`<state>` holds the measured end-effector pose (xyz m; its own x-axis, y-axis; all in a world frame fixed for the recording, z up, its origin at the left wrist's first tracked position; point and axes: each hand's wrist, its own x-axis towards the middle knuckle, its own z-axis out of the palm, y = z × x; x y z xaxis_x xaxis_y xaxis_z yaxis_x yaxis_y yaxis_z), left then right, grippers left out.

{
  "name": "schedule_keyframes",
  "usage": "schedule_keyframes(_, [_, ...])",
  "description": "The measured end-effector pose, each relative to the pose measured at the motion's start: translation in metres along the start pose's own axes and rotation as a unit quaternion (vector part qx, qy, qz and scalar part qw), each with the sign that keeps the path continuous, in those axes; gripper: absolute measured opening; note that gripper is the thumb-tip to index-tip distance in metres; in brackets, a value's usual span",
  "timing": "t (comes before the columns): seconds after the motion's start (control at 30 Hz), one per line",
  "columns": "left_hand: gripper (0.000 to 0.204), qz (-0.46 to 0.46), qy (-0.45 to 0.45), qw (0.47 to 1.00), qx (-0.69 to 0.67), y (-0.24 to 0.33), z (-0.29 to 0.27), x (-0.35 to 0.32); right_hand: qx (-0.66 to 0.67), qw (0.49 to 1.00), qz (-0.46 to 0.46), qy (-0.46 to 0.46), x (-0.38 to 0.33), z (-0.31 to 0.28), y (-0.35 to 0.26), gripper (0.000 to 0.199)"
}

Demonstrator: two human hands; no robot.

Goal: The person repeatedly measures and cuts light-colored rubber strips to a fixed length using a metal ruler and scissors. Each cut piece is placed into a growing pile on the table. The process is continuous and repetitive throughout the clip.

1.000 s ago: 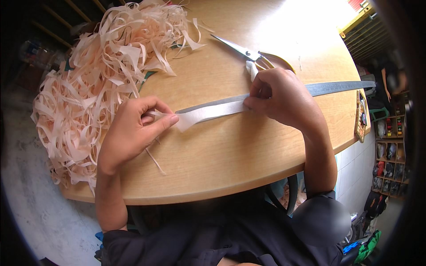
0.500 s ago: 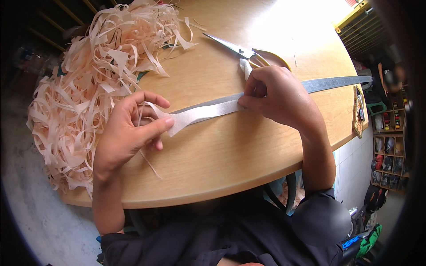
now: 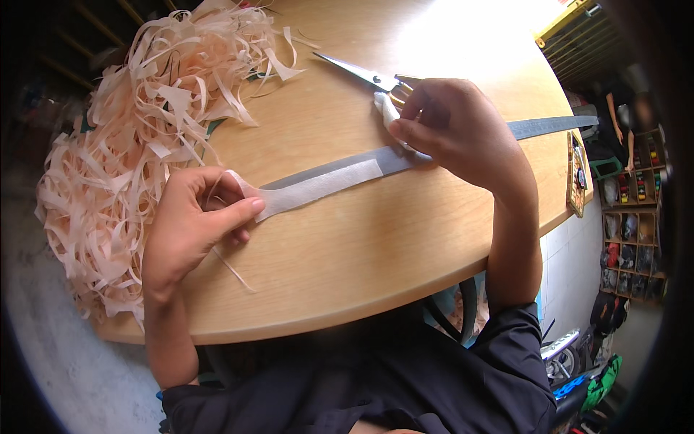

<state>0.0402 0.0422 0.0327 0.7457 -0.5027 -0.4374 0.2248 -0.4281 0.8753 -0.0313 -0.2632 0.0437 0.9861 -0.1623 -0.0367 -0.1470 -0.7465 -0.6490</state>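
Note:
My left hand (image 3: pixel 199 220) pinches the near-left end of a pale fabric strip (image 3: pixel 318 189) between thumb and fingers, with a thin thread-like offcut hanging below. The strip lies flat along a metal ruler (image 3: pixel 394 160), its cut right end resting on the ruler. My right hand (image 3: pixel 463 134) is over the handles of the scissors (image 3: pixel 354 70), thumb and forefinger closed at the white-wrapped handle (image 3: pixel 386 108). Its palm hides the other handle and part of the ruler. The scissors lie with blades pointing far left.
A large tangled heap of pale fabric offcuts (image 3: pixel 108 195) covers the table's left side. A small wooden box (image 3: pixel 576 173) sits at the right edge of the round-edged wooden table (image 3: pixel 347 267). Shelves with compartments (image 3: pixel 632 246) stand beyond at right.
My right hand has let go of the strip's right end and moved up to the scissors' handles. The strip now lies flatter on the ruler. The whole view has shifted slightly.

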Motion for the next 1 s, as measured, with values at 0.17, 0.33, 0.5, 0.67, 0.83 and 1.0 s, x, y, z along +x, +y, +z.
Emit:
schedule_keyframes(0.17, [0.011,0.0,0.006,1.0,0.016,0.001,0.001,0.0,-0.031,0.998,-0.051,0.007,0.001,0.008,0.0,0.018])
schedule_keyframes(0.33, [0.011,-0.003,0.006,1.0,0.022,0.001,0.0,0.002,-0.043,0.999,-0.024,-0.024,-0.003,0.013,-0.003,0.018])
schedule_keyframes(0.5, [0.011,-0.004,0.008,1.0,0.021,0.002,0.0,0.002,-0.073,0.996,-0.035,-0.026,-0.002,0.02,-0.001,0.021])
schedule_keyframes(0.67, [0.012,-0.014,0.007,1.0,0.023,0.002,-0.001,0.002,-0.073,0.996,-0.038,-0.016,-0.002,0.022,0.004,0.023])
schedule_keyframes(0.83, [0.013,-0.006,0.015,1.0,-0.003,-0.001,-0.002,0.001,-0.076,0.996,-0.02,-0.031,-0.003,0.02,-0.001,0.023])
schedule_keyframes(1.0, [0.015,-0.006,0.015,1.0,-0.006,-0.003,-0.003,0.001,-0.071,0.997,0.0,-0.01,-0.003,0.016,-0.005,0.022])
